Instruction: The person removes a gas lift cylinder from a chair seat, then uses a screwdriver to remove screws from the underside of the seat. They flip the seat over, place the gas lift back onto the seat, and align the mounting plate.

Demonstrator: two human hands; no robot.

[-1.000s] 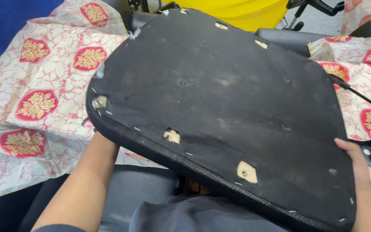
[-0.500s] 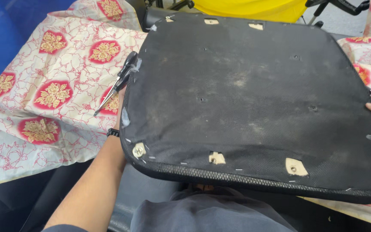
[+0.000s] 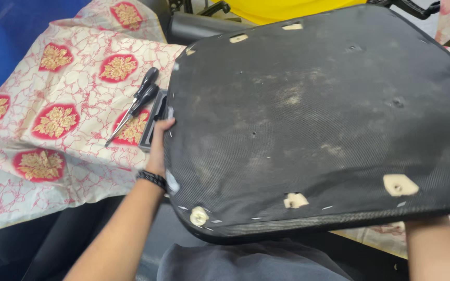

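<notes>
A large black chair seat pad, underside up, fills the right of the head view. It is dusty, with torn patches showing pale foam along its edges. My left hand grips its left edge, a dark band on the wrist. Only my right forearm shows below the pad's near right corner; that hand is hidden under the pad.
A cream cloth with red and gold medallions covers the surface at left. On it lie two black-handled screwdrivers beside a dark flat case. A blue surface is at far left, a yellow object at top.
The pad has swung round and shifted right, uncovering the screwdrivers and case. My left hand moved from beneath the pad to its left edge.
</notes>
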